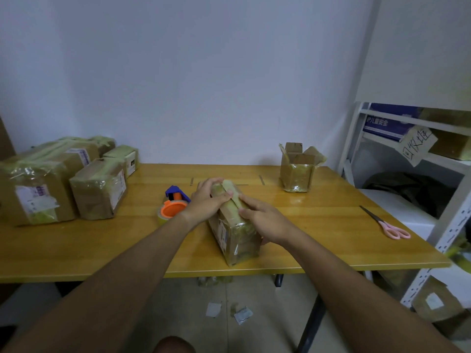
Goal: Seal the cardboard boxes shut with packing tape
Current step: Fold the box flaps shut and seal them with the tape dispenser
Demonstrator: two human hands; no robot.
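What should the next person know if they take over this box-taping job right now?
Left hand: fingers curled over the far end of the box at table centre, thumb pressing the tape strip along its top.
Right hand: resting on the box's right side, fingers smoothing the strip.
Tape dispenser: on the table just left of the box.
Scissors: near the table's right edge.
Done: several taped boxes stacked at far left.
Left: finish pressing this strip; the open box at back right has its flaps up, unsealed.
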